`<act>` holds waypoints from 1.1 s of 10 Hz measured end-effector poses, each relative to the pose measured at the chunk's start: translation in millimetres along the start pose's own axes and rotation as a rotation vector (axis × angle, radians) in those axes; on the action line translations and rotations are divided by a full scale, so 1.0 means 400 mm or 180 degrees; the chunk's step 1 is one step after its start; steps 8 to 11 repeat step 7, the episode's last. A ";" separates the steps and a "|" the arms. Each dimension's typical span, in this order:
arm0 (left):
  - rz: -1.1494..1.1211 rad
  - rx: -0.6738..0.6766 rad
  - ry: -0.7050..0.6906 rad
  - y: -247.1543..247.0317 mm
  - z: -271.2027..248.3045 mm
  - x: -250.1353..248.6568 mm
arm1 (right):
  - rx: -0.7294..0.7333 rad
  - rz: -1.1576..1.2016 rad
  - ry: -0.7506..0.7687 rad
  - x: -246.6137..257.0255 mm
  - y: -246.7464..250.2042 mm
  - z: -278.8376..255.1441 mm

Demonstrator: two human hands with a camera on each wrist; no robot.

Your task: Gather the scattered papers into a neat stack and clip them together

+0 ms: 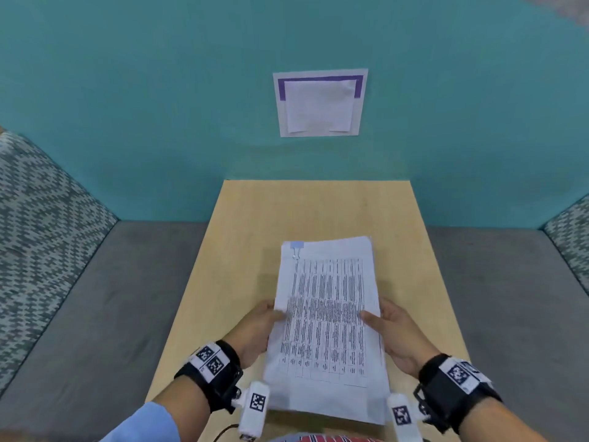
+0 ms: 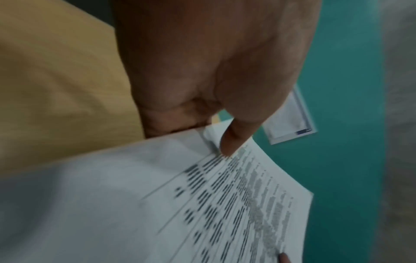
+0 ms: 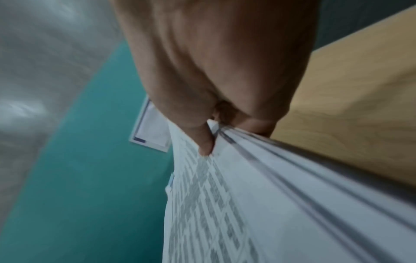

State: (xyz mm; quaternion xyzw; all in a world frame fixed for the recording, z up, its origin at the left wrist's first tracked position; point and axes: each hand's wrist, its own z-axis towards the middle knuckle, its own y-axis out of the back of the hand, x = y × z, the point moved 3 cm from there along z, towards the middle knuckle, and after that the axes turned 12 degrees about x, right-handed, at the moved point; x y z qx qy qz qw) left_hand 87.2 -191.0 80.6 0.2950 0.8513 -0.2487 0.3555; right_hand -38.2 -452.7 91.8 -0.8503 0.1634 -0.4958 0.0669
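A stack of white papers (image 1: 328,314) printed with dense tables is held up above the wooden table (image 1: 255,218). A pale blue binder clip (image 1: 296,248) sits on its far left corner. My left hand (image 1: 258,327) pinches the stack's left edge, thumb on top (image 2: 234,142), fingers underneath. My right hand (image 1: 395,330) pinches the right edge the same way, its thumb (image 3: 204,142) pressing the top sheet. The stack (image 2: 202,204) fills the lower part of both wrist views, and its layered edge (image 3: 292,169) shows in the right wrist view.
A teal wall (image 1: 159,106) rises behind the table with a white sheet with a purple border (image 1: 320,103) stuck on it. Grey seat cushions (image 1: 95,314) flank the table, with patterned backrests (image 1: 41,218) at both sides.
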 end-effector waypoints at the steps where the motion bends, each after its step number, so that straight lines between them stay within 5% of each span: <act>1: 0.0211 0.0324 0.0449 0.025 0.045 0.142 | -0.0220 -0.0004 -0.0408 -0.078 0.012 0.044; 3: 0.0129 -0.0120 0.0641 0.052 0.072 0.278 | 0.0048 -0.0797 -0.1372 -0.194 -0.009 0.056; 5: 0.0295 -0.0186 0.0673 0.066 0.129 0.295 | -0.0329 -0.1755 -0.1194 -0.255 0.025 0.128; 7: 0.0951 -0.0211 0.0703 0.116 0.191 0.281 | -0.0034 -0.2472 -0.1356 -0.250 0.049 0.160; 11: 0.0951 -0.0211 0.0703 0.116 0.191 0.281 | -0.0034 -0.2472 -0.1356 -0.250 0.049 0.160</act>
